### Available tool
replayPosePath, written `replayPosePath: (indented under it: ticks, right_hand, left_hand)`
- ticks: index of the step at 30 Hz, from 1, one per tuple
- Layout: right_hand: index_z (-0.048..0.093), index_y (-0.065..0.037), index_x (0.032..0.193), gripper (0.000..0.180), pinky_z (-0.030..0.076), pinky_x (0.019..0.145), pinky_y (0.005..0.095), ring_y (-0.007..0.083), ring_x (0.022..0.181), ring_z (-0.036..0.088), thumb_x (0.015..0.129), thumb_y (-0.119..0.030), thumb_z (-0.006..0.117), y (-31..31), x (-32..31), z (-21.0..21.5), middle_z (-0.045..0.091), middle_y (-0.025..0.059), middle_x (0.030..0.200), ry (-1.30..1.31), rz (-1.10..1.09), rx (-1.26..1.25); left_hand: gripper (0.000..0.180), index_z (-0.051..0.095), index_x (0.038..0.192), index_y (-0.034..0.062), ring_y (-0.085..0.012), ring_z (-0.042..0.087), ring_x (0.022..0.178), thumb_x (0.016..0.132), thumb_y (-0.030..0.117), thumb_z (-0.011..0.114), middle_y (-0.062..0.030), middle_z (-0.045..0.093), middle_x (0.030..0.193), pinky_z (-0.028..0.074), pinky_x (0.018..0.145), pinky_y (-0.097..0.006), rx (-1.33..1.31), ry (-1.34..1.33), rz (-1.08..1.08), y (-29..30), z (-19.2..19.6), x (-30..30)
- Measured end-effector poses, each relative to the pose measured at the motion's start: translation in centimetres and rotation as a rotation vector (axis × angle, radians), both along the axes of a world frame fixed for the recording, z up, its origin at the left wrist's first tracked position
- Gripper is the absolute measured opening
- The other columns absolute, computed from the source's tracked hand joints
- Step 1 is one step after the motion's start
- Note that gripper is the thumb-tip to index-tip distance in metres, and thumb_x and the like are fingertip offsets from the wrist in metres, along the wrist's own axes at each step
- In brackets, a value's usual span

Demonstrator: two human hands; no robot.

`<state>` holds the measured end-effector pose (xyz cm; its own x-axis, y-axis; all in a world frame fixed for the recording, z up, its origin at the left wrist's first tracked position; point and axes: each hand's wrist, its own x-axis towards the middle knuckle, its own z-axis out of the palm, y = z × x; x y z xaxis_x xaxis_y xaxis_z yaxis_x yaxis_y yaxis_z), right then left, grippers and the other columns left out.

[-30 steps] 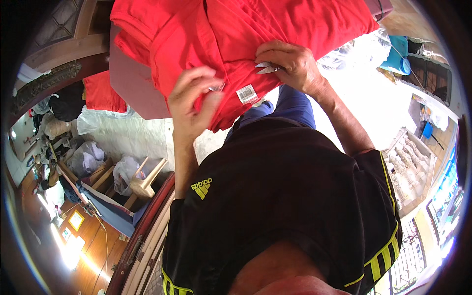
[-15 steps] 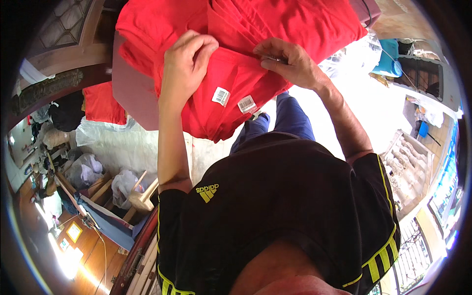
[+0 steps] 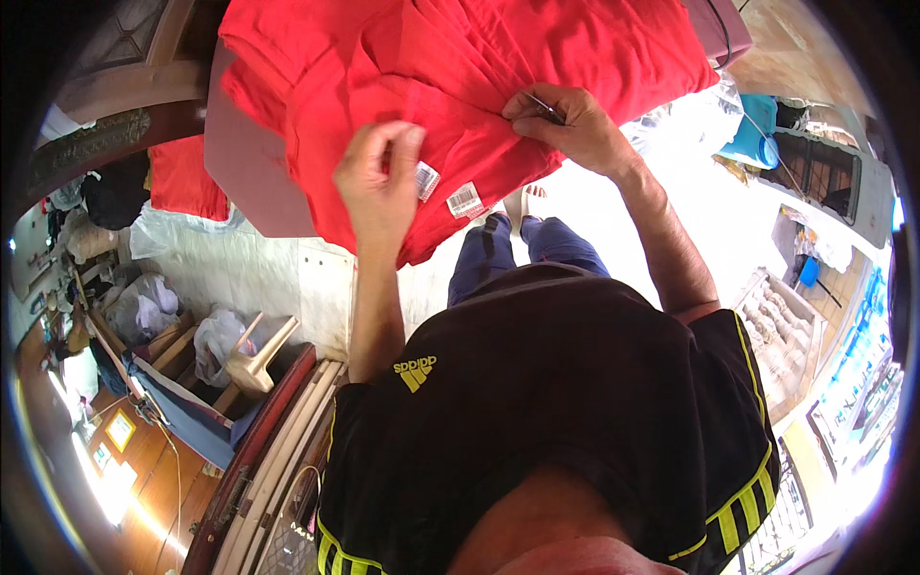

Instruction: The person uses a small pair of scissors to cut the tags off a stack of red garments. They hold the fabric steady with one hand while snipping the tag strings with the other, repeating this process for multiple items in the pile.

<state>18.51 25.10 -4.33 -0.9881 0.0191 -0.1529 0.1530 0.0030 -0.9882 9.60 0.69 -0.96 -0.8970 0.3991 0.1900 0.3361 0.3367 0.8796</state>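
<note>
A heap of red cloth garments (image 3: 565,57) lies across a mauve-covered table in front of me. Over its near left part is my left hand (image 3: 379,177), thumb and fingers drawn together in a pinch; whatever may be between the tips is too small to make out. My right hand (image 3: 572,125), at the near right side of the red cloth, is closed round a slim dark metal tool (image 3: 544,108); most of it is hidden in the fingers. Two white barcode labels, one by my left wrist (image 3: 426,182) and one nearer me (image 3: 466,200), show on the cloth.
The mauve table (image 3: 251,182) has an edge on the left. Another red cloth (image 3: 189,178) hangs beyond it. Bagged items and a pale wooden piece (image 3: 257,364) stand at lower left. Clear plastic (image 3: 685,115) and a blue container (image 3: 752,132) are at right.
My left hand has moved down and toward me, away from the fold in the red cloth. My right hand has shifted slightly, still gripping the tool, which shows more now.
</note>
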Motion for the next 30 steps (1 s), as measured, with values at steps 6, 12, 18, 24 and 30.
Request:
replayPosePath:
  ticks: [6,12,18,24,30]
  right_hand:
    - [0.068,0.002,0.116,0.022,0.052,0.102,0.0262,0.0125,0.106,0.067,0.096,-0.006,0.069,0.1,0.0,-0.3,0.072,0.0075,0.109,0.042,0.020,0.031]
    - [0.068,0.001,0.113,0.020,0.058,0.092,0.0312,0.0177,0.100,0.071,0.093,-0.001,0.068,-1.0,0.4,0.3,0.073,0.0108,0.109,0.164,-0.083,0.193]
    - [0.061,-0.004,0.119,0.028,0.061,0.082,0.0362,0.0258,0.096,0.074,0.092,0.000,0.065,-2.7,0.6,1.4,0.073,0.0143,0.103,0.321,-0.054,0.588]
    - [0.054,-0.002,0.120,0.026,0.060,0.078,0.0382,0.0322,0.093,0.074,0.097,-0.007,0.064,-2.7,0.9,2.2,0.071,0.0195,0.100,0.294,0.039,0.615]
    - [0.054,-0.002,0.119,0.034,0.059,0.073,0.0366,0.0295,0.083,0.074,0.093,-0.016,0.071,-2.6,0.6,1.0,0.072,0.0182,0.091,0.304,-0.026,0.544]
  left_hand:
    - [0.019,0.074,0.105,0.0036,-0.0185,0.068,0.084,0.086,0.000,0.072,-0.0091,0.070,0.094,0.054,0.075,-0.030,-0.171,0.333,-0.157,2.2,0.1,0.4]
    - [0.013,0.072,0.096,0.0034,-0.0276,0.066,0.089,0.083,-0.001,0.071,-0.0112,0.066,0.096,0.053,0.078,-0.037,-0.263,0.471,-0.203,2.6,-1.8,-0.3]
    - [0.011,0.065,0.095,0.0004,-0.0278,0.066,0.085,0.085,-0.004,0.064,-0.0117,0.065,0.094,0.052,0.076,-0.036,-0.291,0.437,-0.228,2.6,-1.1,-0.3]
    - [0.011,0.064,0.096,-0.0014,-0.0229,0.066,0.085,0.085,-0.005,0.064,-0.0112,0.066,0.094,0.051,0.077,-0.031,-0.124,0.236,-0.171,1.3,-0.2,0.1]
    - [0.018,0.069,0.096,0.0014,-0.0233,0.066,0.093,0.080,-0.001,0.076,-0.0096,0.068,0.099,0.052,0.082,-0.033,-0.191,0.237,-0.045,0.1,0.2,1.7]
